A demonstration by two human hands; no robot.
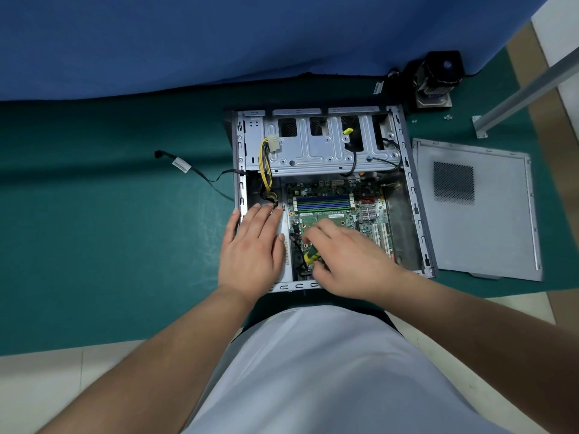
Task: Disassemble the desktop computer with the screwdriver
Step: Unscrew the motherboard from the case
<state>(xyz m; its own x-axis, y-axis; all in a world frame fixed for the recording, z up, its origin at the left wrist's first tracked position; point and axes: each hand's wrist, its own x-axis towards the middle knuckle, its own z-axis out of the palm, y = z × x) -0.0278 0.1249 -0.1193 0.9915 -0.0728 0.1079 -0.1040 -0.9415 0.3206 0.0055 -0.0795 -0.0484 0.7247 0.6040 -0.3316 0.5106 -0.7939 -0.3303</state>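
- The desktop computer (329,195) lies open on its side on the green worktop (109,230), directly under both hands.
- The left hand (253,249) lies flat, fingers spread and holding nothing, on the pale metal block in the near left corner of the case.
- The right hand (347,261) is curled around the screwdriver (311,254), whose yellow and green handle shows between thumb and fingers; its tip is hidden over the motherboard (335,211).
- Beyond the hands, the grey drive cage (313,148) spans the far end of the case, with a yellow cable bundle (264,167) running down beside it.
- To the right of the right hand, the removed side panel (476,208) lies flat beside the case.
- Farther off to the right, a black cooler (437,78) stands near the blue backdrop (219,36).
- To the left of the left hand, a black cable (200,173) trails out over the worktop.
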